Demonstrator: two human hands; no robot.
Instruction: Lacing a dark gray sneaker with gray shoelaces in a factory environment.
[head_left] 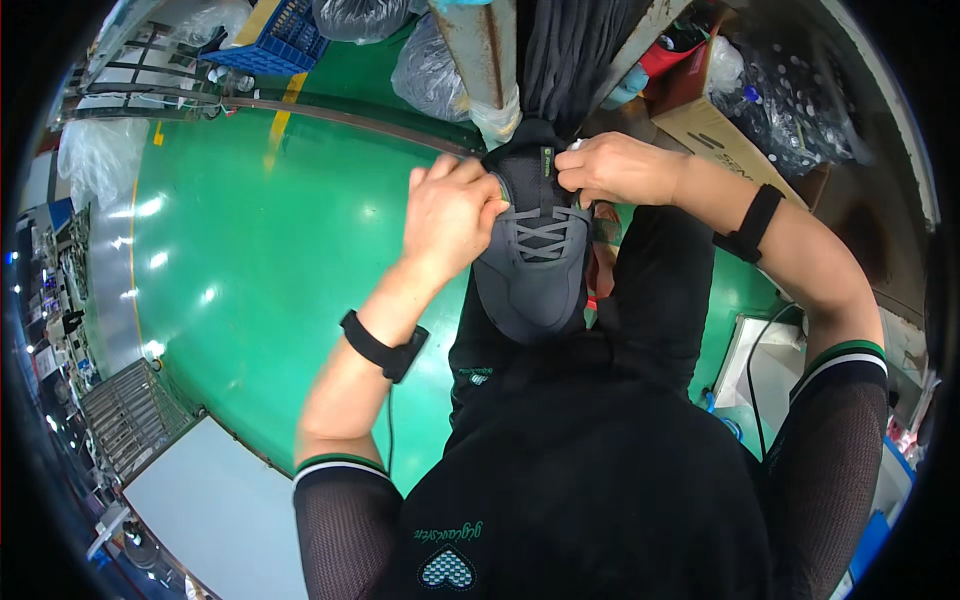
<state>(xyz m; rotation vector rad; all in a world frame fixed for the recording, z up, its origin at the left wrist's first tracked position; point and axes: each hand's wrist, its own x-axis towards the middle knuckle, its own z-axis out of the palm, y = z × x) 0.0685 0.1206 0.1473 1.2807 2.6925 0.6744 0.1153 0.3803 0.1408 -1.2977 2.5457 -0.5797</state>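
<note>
One left hand [447, 215], one right hand [625, 168], one shoe [535, 285], two straps [385, 348], two sleeves [345, 520]; far left, one blue crate [280, 48].

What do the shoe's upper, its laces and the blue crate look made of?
Shoe's upper: probably synthetic or coated textile; smooth, matte dark grey, exact type unclear.
Laces: likely woven textile; flat, dull grey, criss-crossed strips.
Blue crate: likely moulded plastic; uniform colour, gridded openings.
</note>
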